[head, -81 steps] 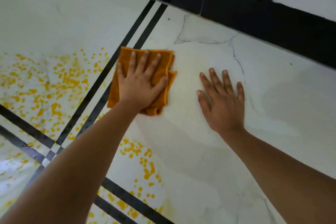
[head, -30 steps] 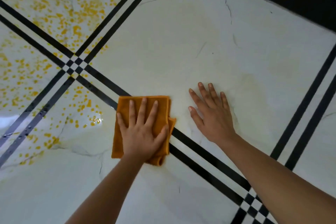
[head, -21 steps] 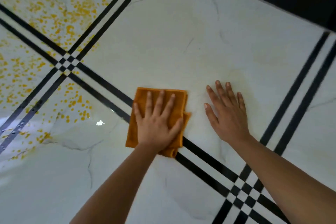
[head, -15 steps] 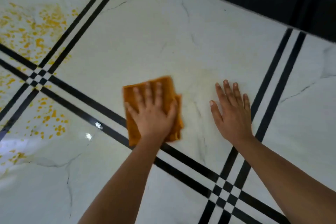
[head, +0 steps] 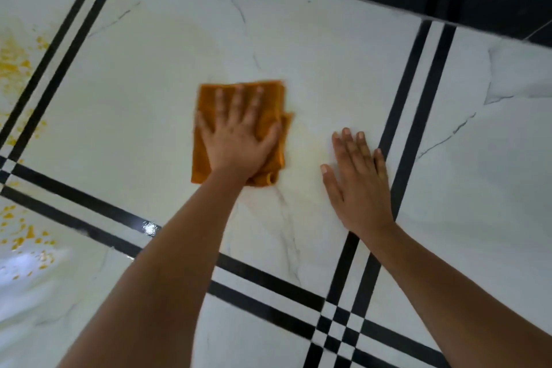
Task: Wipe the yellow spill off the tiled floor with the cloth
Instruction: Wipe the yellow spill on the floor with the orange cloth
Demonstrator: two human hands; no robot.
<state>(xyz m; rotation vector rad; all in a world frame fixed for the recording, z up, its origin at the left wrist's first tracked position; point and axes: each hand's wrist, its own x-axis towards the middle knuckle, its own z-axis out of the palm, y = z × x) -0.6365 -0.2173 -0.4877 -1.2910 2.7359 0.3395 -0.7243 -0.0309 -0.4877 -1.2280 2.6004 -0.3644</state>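
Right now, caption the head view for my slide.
Left hand presses folded orange cloth on white tiled floor; right hand flat beside it; yellow spill at far left.

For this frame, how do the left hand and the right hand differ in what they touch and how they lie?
The left hand presses on the folded orange cloth; the right hand lies straight on the bare tile. The left hand's fingers are spread, the right hand's closer together. The left hand sits mid-tile; the right hand's outer edge meets the black stripe. Both lie palm down with straight fingers.
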